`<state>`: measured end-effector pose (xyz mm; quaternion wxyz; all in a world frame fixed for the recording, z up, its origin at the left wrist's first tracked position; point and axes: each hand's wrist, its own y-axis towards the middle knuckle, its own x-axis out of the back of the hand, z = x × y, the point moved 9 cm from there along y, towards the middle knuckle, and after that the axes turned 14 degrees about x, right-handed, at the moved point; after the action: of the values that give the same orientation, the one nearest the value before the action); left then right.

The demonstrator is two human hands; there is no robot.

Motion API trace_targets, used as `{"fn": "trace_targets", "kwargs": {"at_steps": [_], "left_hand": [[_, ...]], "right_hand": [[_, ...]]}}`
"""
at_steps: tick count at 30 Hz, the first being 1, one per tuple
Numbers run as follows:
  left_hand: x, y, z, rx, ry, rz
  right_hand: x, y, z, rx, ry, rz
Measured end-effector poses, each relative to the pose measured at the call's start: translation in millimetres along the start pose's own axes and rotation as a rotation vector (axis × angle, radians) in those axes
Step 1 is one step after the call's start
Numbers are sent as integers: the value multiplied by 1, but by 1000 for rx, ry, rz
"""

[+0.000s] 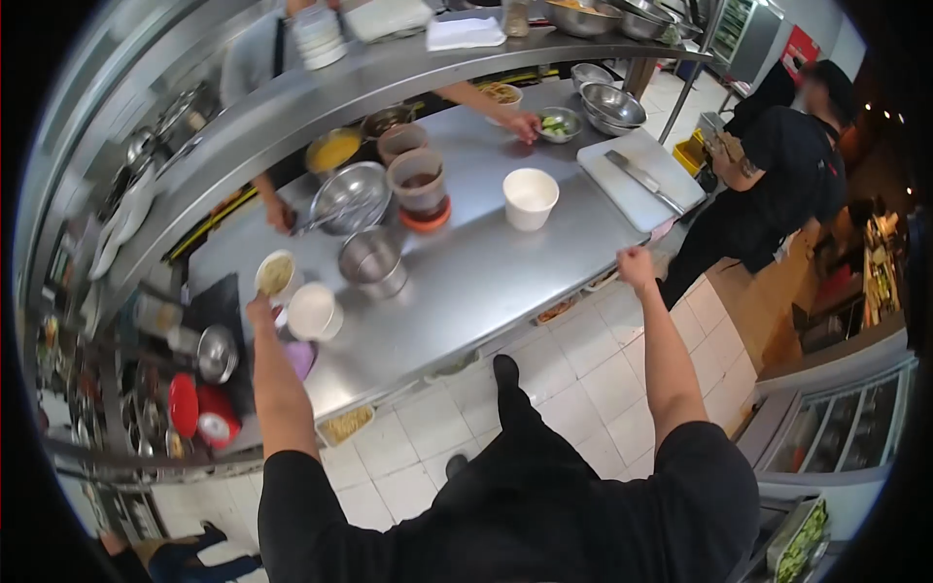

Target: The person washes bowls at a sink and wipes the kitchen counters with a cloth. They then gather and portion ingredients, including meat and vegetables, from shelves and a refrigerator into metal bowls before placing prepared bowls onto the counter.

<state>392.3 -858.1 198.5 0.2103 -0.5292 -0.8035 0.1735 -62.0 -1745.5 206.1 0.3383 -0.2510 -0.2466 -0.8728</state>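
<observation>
My left hand (259, 311) is closed at the near side of a small white bowl of pale green food (276, 275), at the left end of the steel counter (466, 282). Beside it stand an empty white tub (314, 312) and a purple cloth (300, 360). My right hand (636, 266) is closed in a fist at the counter's front edge, below the white cutting board (637, 175); whether it grips anything is hidden. Another white tub (531, 199) stands between my hands, farther back.
Across the counter, a co-worker's hands (525, 126) reach in near metal bowls (352, 197). A knife (643, 182) lies on the board. Plastic containers (418, 182) stand mid-counter. A person in black (787, 175) stands at the right. A red scale (216, 418) is at the left.
</observation>
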Motion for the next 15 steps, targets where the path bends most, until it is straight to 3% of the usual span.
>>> {"fn": "trace_targets", "kwargs": {"at_steps": [2,4,6,9,11,12,14,15], "left_hand": [[-11,43,10,-53,-127,149],[-11,64,16,-16,-25,91],[-18,38,11,-61,-170,206],[-5,45,19,19,-185,143],[-2,43,7,-333,90,225],[-6,36,-3,-343,92,210],[14,30,9,28,-298,-45],[22,23,1,29,-263,-121]], "right_hand": [[5,73,28,-129,144,-45],[-2,160,29,-130,169,-106],[-18,240,33,-134,296,-209],[-69,366,36,-28,140,-89],[-127,443,8,25,-44,80],[-157,452,4,27,-129,162],[-207,454,-12,-50,-190,248],[-230,449,-21,-85,-213,286]]}}
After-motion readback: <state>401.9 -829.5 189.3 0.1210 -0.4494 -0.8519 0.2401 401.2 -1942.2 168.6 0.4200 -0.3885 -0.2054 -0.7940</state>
